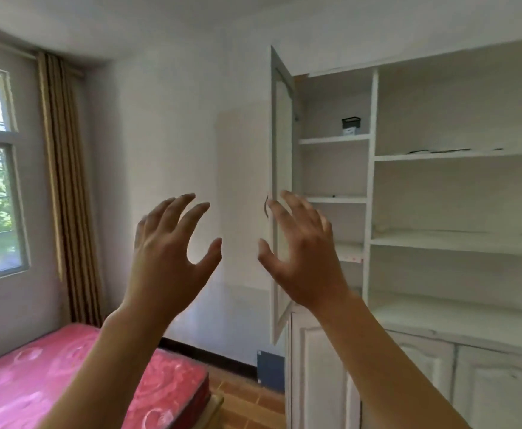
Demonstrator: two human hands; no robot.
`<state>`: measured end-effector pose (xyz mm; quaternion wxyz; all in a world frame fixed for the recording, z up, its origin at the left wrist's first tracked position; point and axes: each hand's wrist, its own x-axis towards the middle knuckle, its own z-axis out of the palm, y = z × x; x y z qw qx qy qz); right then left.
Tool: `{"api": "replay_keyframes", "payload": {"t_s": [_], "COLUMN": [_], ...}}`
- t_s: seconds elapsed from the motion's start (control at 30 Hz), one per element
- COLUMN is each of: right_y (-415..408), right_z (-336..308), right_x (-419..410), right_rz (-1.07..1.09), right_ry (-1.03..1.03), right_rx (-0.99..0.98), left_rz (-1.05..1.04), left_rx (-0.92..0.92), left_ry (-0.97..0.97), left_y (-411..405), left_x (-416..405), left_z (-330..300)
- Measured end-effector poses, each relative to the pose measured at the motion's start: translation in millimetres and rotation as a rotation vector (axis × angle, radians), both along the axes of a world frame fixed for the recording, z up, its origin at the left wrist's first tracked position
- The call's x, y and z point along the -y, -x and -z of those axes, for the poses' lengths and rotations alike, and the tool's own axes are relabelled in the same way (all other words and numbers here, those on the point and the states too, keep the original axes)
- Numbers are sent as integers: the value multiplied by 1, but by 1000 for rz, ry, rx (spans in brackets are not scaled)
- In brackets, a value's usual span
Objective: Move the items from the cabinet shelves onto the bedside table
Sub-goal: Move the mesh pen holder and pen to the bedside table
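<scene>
Left hand: the left hand is raised before the wall, fingers spread and loosely bent, nothing held
Right hand: the right hand is raised just beside the free edge of the open door, fingers spread, nothing held; contact with the door cannot be told
Item in sight: a small dark box is seen on the top narrow shelf, near its right end, well above both hands
Other shelves: thin dark things, too small to name, are seen along the front edge of the wide upper shelf
Step judged: a reach up for the box, not yet begun
How it is best done: the door should be kept swung wide; the box is likely light and can be taken by its sides with one hand, then lifted clear of the shelf edge before being drawn out
Risk: the box may be tipped if grasped from below at full stretch
Bedside table: not in view; only the bed is seen at lower left
</scene>
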<state>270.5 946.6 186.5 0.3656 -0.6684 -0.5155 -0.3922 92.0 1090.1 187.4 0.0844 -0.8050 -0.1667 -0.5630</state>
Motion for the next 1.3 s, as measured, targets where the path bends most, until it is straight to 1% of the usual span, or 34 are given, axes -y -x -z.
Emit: {"api": "replay_keyframes", "payload": {"t_s": [0.27, 0.5, 0.73, 1.0, 1.13, 1.3], "right_y": [-81, -143, -192, -258, -300, -365], "right_z": [-1, -15, -32, -38, -35, -32], "right_x": [3, -35, -70, -76, -70, -54], "right_rz": [210, 347, 449, 518, 511, 482], "right_ry": [21, 41, 26, 57, 50, 87], "right_rx": [-16, -8, -3, -10, -15, -3], "left_rz": [236, 363, 491, 563, 553, 517], "left_rx": [38, 44, -4, -53, -67, -47], "left_ry": [-21, -16, 6, 36, 21, 40], "left_y": [-118, -204, -280, -357, -400, -460], "left_x": [-37, -94, -138, -149, -145, -129], "left_z": [1, -8, -23, -21, -15, -13]}}
